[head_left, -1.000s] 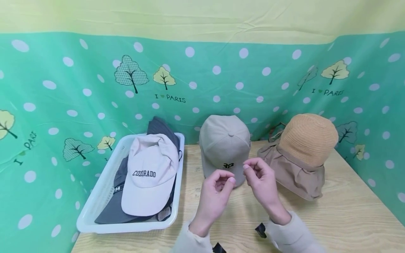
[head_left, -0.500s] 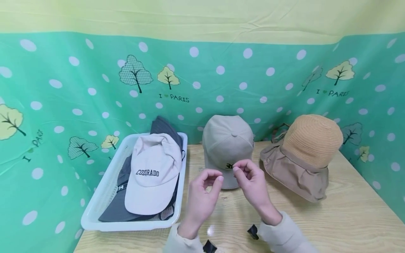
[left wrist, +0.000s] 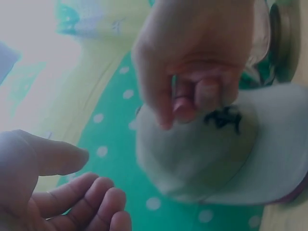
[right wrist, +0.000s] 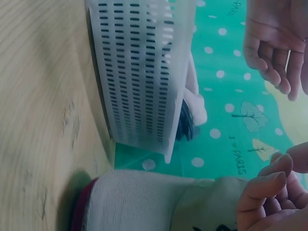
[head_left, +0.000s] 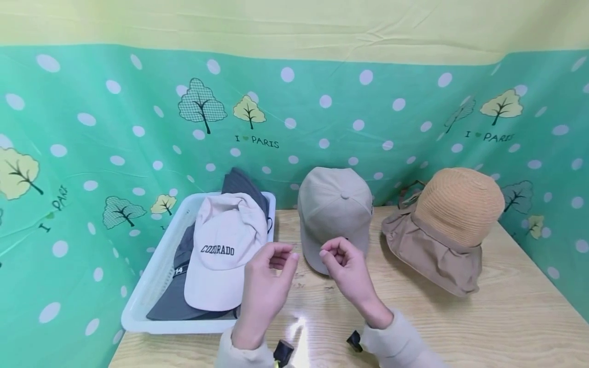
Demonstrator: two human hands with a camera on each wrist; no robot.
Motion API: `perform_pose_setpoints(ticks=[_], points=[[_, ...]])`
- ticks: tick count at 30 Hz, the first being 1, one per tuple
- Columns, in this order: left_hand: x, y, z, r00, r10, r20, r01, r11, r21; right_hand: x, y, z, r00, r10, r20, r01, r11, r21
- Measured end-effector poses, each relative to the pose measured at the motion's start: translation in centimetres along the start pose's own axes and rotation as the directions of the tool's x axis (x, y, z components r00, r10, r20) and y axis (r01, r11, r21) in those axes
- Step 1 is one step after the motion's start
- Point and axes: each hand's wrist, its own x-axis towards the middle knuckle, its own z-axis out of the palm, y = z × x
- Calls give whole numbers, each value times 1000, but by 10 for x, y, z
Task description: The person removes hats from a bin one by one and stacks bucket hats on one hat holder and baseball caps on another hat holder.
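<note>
My left hand (head_left: 264,291), with fingers loosely bent and a gap between thumb and fingertips, hovers in front of the right side of a white plastic basket (head_left: 131,309). Nothing is in it. My right hand (head_left: 352,273) hangs over the brim of a beige-grey baseball cap (head_left: 333,197), also holding nothing; its fingers curl loosely. The cap sits upright on the table, its dark embroidery visible in the left wrist view. A white cap lettered COLORADO (head_left: 218,255) lies in the basket on a dark grey hat (head_left: 172,304), partly hidden by my left hand.
On the right of the wooden table (head_left: 506,317) stands a straw-crowned hat (head_left: 460,204) with a brown cloth brim. A green polka-dot curtain (head_left: 322,128) closes off the back and both sides. The basket has slotted walls.
Both hands have shifted left, the left one more, so the gap between them has widened. The head view has turned slightly left. The hats and basket stay in place.
</note>
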Motion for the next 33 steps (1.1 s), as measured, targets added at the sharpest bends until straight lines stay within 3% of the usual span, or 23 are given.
perform_pose_setpoints(ticks=[5,12,21,29,33], points=[[3,0,-16,999,-7,-37,11,994,107,-1,2,9,999,17,45,-17,1000,5],[4,-7,-27,998,-3,-70,19,974,226,-4,4,24,992,68,110,-66,998,-19],[6,-13,-42,991,4,-135,59,886,461,-2,2,42,977,129,168,-129,992,-9],[7,-20,-49,993,-51,-109,102,835,540,0,-3,57,967,147,210,-146,989,-21],[8,-22,-52,994,-59,-90,100,826,555,3,-2,64,964,166,208,-164,986,-29]])
